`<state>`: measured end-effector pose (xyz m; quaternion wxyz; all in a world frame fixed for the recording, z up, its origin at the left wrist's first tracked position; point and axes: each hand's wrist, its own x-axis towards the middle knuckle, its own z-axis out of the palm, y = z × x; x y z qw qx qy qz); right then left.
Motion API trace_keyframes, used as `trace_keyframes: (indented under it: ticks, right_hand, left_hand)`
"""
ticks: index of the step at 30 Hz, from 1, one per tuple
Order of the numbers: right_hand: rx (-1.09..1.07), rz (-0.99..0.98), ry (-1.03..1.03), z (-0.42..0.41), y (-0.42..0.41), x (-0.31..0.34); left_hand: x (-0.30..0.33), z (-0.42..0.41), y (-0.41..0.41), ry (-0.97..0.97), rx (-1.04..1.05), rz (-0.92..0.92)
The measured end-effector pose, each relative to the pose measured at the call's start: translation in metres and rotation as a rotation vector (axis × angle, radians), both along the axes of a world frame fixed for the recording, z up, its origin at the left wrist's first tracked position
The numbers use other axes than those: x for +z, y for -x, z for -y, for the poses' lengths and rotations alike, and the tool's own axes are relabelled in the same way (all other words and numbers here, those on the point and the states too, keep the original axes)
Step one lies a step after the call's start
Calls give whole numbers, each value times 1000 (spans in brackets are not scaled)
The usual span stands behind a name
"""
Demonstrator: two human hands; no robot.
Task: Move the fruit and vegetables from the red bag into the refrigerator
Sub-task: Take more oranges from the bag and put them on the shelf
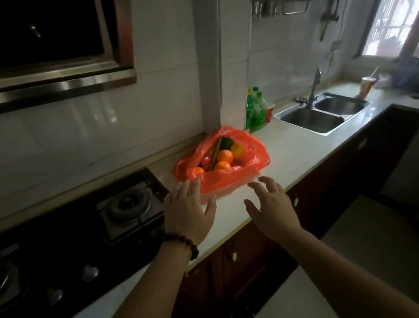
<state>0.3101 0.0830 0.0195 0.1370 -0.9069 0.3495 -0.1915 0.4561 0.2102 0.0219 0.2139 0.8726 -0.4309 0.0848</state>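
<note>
Both hands (187, 211) (272, 204) spread before red bag (232, 179)

Red-orange translucent plastic on the bag (231, 176), with orange tangerines (224, 156), one yellow-orange fruit (237, 150), a small red fruit (205, 162) and dark green vegetables (225, 142) inside. White on the countertop (294, 151). Black on the gas stove (63, 245), silver-grey on its burner (129, 204). Green on the far bottles (256, 112), red on the cup (269, 114) beside them. Steel-grey on the sink (323, 113). Dark brown beads on the left wrist's bracelet (184, 242). Reddish-brown on the cabinet doors (244, 257).
</note>
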Motion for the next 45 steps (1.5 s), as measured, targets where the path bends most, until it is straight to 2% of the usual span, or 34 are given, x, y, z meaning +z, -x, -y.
trace_keyframes:
  ticks: [10, 20, 27, 34, 38, 45]
  right_hand:
    - [63, -22, -74, 130, -99, -15]
    - [106, -23, -124, 242, -155, -42]
    - [294, -123, -124, 346, -208, -63]
    - [680, -236, -217, 411, -260, -92]
    - [827, -334, -111, 429, -280, -104]
    - [951, -463, 27, 429, -303, -135]
  left_hand:
    - [-12, 133, -102, 32, 18, -88]
    - [-53, 226, -143, -30, 55, -145]
    - [-88, 298, -164, -22, 213, -235]
    - [-119, 353, -158, -118, 508, -303]
    - [-128, 371, -153, -149, 627, -356]
    - [-158, 382, -147, -191, 685, -484]
